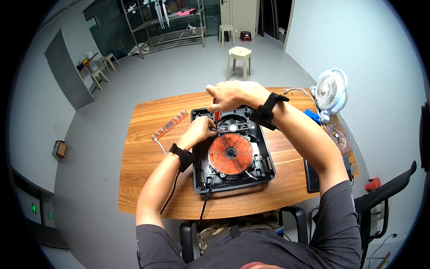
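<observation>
An induction cooker's black lower housing [270, 167] lies opened up on the table. A round copper-coloured coil [219, 154] with a dark centre fills its middle, and behind that sits a black cooling fan [230, 122]. My right hand [233, 95] is closed around a red-handled screwdriver [217, 115], held upright over the fan's left side; its tip is hard to see. My left hand [199, 131] reaches in at the same spot, fingertips pinched together by the fan's left edge. Whatever those fingers hold, if anything, is too small to make out.
A narrow orange circuit board [169, 125] with a white cable lies on the wooden table [143, 179] to the left. On the right are a light blue fan [329, 92], a blue cloth-like item [312, 116], a clear bag [339, 136] and a black flat object [312, 177].
</observation>
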Motion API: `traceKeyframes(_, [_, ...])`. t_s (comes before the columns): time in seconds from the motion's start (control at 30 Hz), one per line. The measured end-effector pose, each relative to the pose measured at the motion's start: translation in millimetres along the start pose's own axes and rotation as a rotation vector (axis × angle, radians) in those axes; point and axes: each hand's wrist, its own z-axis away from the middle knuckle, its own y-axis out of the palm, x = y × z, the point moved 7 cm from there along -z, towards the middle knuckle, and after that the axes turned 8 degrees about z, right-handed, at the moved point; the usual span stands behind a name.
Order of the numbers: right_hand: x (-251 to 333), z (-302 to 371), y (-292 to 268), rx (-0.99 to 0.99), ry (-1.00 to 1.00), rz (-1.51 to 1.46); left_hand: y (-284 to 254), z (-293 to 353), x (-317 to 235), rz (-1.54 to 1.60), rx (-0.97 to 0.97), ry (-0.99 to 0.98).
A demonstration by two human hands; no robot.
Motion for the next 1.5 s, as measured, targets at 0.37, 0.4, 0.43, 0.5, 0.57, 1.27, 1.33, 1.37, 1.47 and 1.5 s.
traceKeyframes(0.37, [3, -6, 7, 0.088, 0.086, 0.102, 1, -1, 4, -0.011, 0.006, 0.01])
traceKeyframes(0.4, [-1, -5, 12, 0.14, 0.114, 0.114, 2, -3, 6, -0.017, 0.008, 0.012])
traceKeyframes(0.43, [5, 0, 6, 0.192, 0.138, 0.127, 1, -2, 7, -0.023, 0.007, 0.011])
traceKeyframes(0.5, [10, 3, 3, 0.209, 0.133, 0.105, 0, 1, 9, -0.024, 0.004, 0.012])
traceKeyframes(0.57, [6, 9, 2, 0.139, 0.093, 0.039, 0, 0, 0, -0.01, 0.007, 0.033])
traceKeyframes(1.27, [23, 5, -4, 0.203, 0.024, 0.044, -1, 2, 2, -0.001, 0.004, 0.022])
traceKeyframes(1.33, [17, 0, 2, 0.214, 0.033, 0.049, 0, 0, 2, -0.006, 0.005, 0.027])
traceKeyframes(1.37, [15, -2, 4, 0.218, 0.038, 0.051, 0, 0, 1, -0.009, 0.006, 0.03])
traceKeyframes(1.47, [14, -5, 5, 0.213, 0.051, 0.055, 1, 0, 3, -0.021, -0.001, 0.051])
traceKeyframes(1.5, [15, -6, 5, 0.216, 0.056, 0.053, 1, 0, 3, -0.024, 0.001, 0.055])
